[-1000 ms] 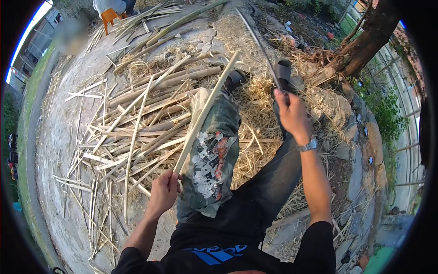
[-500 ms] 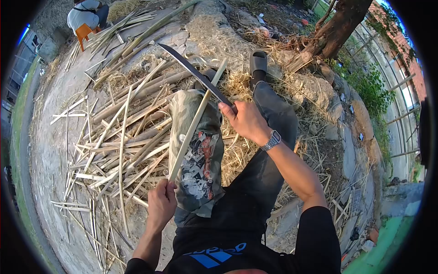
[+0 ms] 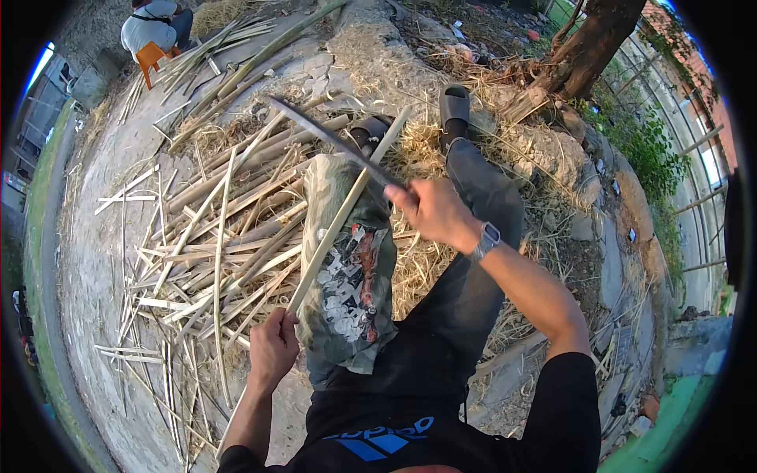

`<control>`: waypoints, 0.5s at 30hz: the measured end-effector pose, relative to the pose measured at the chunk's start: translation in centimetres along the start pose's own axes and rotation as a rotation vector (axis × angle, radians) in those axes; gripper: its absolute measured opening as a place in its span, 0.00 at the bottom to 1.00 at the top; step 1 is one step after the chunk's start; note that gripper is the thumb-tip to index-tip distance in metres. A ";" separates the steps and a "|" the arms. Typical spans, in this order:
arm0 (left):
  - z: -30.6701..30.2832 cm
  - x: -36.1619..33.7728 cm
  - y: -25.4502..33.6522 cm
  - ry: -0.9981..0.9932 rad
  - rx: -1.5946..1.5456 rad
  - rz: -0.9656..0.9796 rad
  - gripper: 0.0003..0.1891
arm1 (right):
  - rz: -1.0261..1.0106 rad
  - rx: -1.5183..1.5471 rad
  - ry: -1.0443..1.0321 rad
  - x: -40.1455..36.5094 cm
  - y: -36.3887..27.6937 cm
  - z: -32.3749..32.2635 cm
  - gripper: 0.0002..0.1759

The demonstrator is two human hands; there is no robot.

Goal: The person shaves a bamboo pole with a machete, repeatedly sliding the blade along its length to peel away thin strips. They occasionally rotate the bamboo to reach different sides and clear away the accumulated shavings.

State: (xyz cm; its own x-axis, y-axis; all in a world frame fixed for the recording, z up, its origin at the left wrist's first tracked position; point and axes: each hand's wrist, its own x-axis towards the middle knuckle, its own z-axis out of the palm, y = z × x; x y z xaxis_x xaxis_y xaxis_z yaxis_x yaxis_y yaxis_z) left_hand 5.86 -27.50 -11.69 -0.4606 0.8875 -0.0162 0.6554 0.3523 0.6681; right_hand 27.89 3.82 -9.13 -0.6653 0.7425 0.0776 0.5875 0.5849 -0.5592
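My left hand [image 3: 274,347] is closed around the near end of a long, pale bamboo strip [image 3: 334,225]. The strip slants up and away across a camouflage cloth [image 3: 325,188] draped over my left leg. In my right hand [image 3: 438,211], which wears a watch, is the handle of a machete; its long dark blade [image 3: 319,132] points to the upper left. The blade crosses the strip near its upper part and appears to rest against it. The fingers hide most of the handle.
Split bamboo strips and poles [image 3: 229,236] lie heaped on the ground at left. Straw-like shavings [image 3: 422,260] are scattered between my legs. Rubble and a tree trunk [image 3: 591,55] stand upper right. Far left, a person [image 3: 154,27] sits on an orange chair [image 3: 148,57].
My right hand and the machete have shifted slightly right and toward me, the blade now blurred. My left hand has drawn back a little with its end of the bamboo strip.
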 end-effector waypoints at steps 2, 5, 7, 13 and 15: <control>-0.2 0.2 0.5 -0.053 0.017 -0.023 0.14 | -0.190 0.057 -0.180 -4.8 -2.8 2.7 0.37; -0.2 -0.3 -2.4 -0.084 -0.043 -0.003 0.15 | -0.252 -0.143 -0.220 -6.2 -2.3 3.2 0.34; -0.7 -1.7 -3.3 -0.108 -0.104 -0.020 0.16 | -0.157 -0.082 0.037 -2.7 2.3 2.3 0.37; -2.9 -1.1 -2.5 -0.314 -0.296 -0.172 0.17 | 0.140 0.022 0.374 3.2 8.4 -3.3 0.40; -2.8 -0.1 -1.6 -0.388 -0.523 -0.301 0.16 | 0.089 0.174 0.332 0.6 5.4 -2.2 0.37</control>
State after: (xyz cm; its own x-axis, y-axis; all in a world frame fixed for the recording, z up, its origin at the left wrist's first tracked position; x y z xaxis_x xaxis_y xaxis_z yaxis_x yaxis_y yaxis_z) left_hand 3.12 -28.99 -10.69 -0.2660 0.8503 -0.4542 0.1158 0.4959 0.8606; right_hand 31.72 8.13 -10.29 -0.4135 0.8697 0.2697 0.5304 0.4708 -0.7050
